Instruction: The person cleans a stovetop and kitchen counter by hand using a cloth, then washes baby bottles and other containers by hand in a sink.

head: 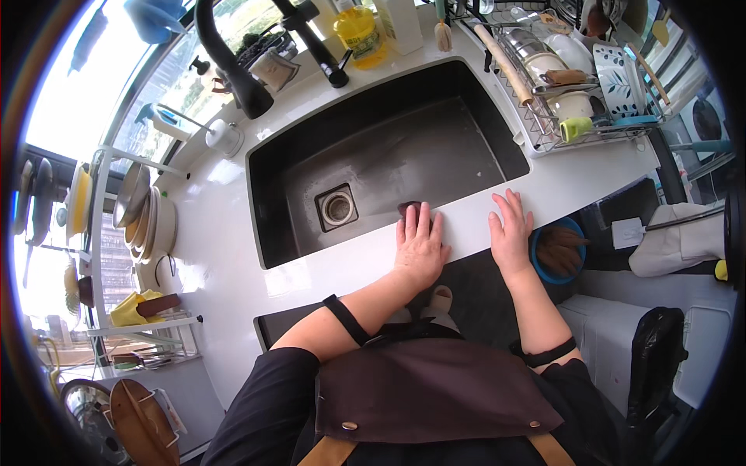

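Note:
A dark kitchen sink lies before me, set in a white countertop. My left hand rests on the counter's front rim, palm down, fingers apart and pointing at the basin. Just past its fingertips, inside the sink wall, shows a small dark reddish-brown object, partly covered; its kind and whether the fingers touch it I cannot tell. My right hand is at the counter's front edge, further right, fingers spread and holding nothing. A round drain strainer sits in the basin floor.
A black faucet arches over the back left. Yellow dish soap stands behind the sink. At right is a dish rack full of dishes; below it, a blue bucket holds brown gloves. A white shelf rack with pans stands left.

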Available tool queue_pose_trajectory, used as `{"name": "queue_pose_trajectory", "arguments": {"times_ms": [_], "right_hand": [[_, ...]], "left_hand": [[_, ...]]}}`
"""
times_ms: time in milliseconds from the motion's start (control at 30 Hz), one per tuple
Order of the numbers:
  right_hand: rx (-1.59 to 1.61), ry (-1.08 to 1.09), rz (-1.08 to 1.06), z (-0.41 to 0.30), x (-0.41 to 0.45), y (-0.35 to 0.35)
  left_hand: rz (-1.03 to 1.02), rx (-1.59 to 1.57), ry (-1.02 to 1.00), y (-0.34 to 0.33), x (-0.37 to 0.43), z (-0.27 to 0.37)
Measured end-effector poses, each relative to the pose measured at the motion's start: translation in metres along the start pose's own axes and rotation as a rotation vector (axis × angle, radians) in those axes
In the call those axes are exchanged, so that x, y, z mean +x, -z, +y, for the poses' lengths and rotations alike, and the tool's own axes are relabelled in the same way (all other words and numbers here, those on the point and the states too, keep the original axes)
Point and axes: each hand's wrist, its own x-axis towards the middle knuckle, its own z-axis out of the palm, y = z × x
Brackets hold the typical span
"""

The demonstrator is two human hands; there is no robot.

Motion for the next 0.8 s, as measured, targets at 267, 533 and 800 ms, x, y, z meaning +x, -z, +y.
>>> {"name": "queue_pose_trajectory", "arguments": {"times_ms": [267, 533, 800], "right_hand": [[-0.200, 0.001, -0.042, 0.018, -0.010, 0.002], [-0.328, -0.040, 0.052, 0.000, 0.027, -0.005], [-0.405, -0.286, -0.032, -0.031, 0.036, -0.047]], "left_hand": [[-0.075, 0.023, -0.008, 0.037, -0.121, -0.159], [0.088, 0.032, 0.364, 0.044, -0.203, -0.303], [0.220, 0.041, 0.804, 0.085, -0.167, -0.442]]}}
